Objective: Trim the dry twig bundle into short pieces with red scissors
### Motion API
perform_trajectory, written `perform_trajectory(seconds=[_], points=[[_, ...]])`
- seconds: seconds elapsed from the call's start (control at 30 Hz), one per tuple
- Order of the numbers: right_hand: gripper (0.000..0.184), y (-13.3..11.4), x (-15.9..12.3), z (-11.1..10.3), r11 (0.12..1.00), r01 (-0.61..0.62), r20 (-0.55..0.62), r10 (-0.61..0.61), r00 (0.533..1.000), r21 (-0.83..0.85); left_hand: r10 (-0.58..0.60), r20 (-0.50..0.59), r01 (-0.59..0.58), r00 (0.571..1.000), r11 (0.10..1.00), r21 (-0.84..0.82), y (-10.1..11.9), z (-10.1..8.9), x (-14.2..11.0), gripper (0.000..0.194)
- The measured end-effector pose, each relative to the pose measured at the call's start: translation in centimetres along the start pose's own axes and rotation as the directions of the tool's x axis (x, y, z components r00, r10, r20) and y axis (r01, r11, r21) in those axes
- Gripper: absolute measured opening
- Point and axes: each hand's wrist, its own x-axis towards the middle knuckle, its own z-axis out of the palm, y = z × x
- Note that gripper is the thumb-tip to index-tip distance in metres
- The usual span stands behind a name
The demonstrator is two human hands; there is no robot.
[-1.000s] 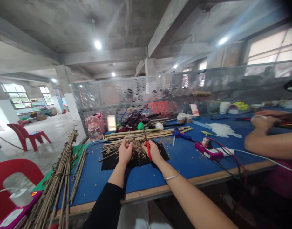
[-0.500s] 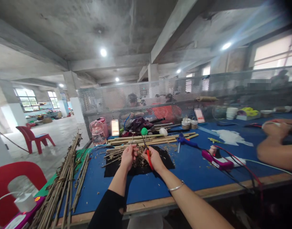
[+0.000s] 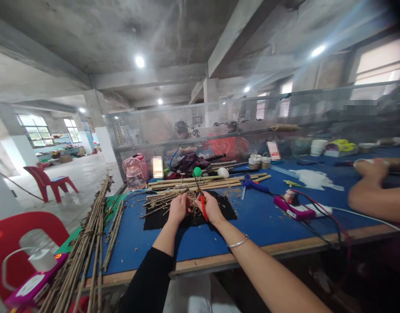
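My left hand (image 3: pixel 178 208) is closed on a clump of dry twigs (image 3: pixel 192 205) over a black cloth (image 3: pixel 226 210) on the blue table (image 3: pixel 200 245). My right hand (image 3: pixel 212 207), with a silver bangle on its wrist, grips red-handled scissors (image 3: pixel 203 204) whose blades point up and away into the twigs. The two hands sit close together with the twig clump between them. Long bamboo sticks (image 3: pixel 203 182) lie across the table just beyond the hands.
A bundle of long sticks (image 3: pixel 89 243) leans off the table's left corner. A blue glue gun (image 3: pixel 252 184), a pink device (image 3: pixel 294 211) with cables and a co-worker's arm (image 3: pixel 376 198) lie to the right. A mesh screen (image 3: pixel 219 130) backs the table. Red chairs (image 3: pixel 49 182) stand at left.
The view has shifted slightly. Both hands stay on the twig clump with the scissors, moving only a little together.
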Motion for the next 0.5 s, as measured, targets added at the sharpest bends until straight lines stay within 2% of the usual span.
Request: perform_trajectory(seconds=[0.1, 0.17, 0.27, 0.33, 0.43, 0.47, 0.5], points=[[0.016, -0.2, 0.0, -0.2, 1.000, -0.014, -0.016, 0.014, 1.000, 0.010, 0.178, -0.100, -0.147, 0.979, 0.954, 0.260, 0.0, -1.3, 0.0, 0.042], [0.017, -0.3, 0.0, -0.5, 1.000, -0.031, -0.042, 0.031, 0.999, 0.005, 0.249, -0.184, -0.166, 0.951, 0.911, 0.379, -0.1, -2.4, 0.2, 0.045], [0.018, -0.1, 0.3, -0.8, 0.999, -0.018, -0.121, 0.013, 0.993, -0.040, 0.269, -0.107, -0.197, 0.957, 0.877, 0.438, -0.5, -3.3, 0.6, 0.039], [0.019, 0.0, 0.4, -0.9, 0.998, -0.015, -0.159, 0.004, 0.987, -0.068, 0.360, -0.114, -0.268, 0.926, 0.838, 0.475, -0.7, -3.3, 0.8, 0.031], [0.020, -0.1, 0.4, -0.7, 0.998, -0.027, -0.147, 0.018, 0.989, -0.059, 0.454, -0.310, -0.261, 0.836, 0.824, 0.502, -0.7, -2.8, 0.7, 0.042], [0.020, -0.3, 0.3, -0.5, 0.999, -0.024, -0.137, 0.017, 0.990, -0.045, 0.429, -0.380, -0.238, 0.820, 0.858, 0.456, -0.6, -2.5, 0.7, 0.042], [0.021, -0.4, 0.3, -0.4, 0.999, -0.017, -0.128, 0.013, 0.992, -0.029, 0.368, -0.435, -0.214, 0.821, 0.907, 0.363, -0.5, -2.1, 0.6, 0.038]])
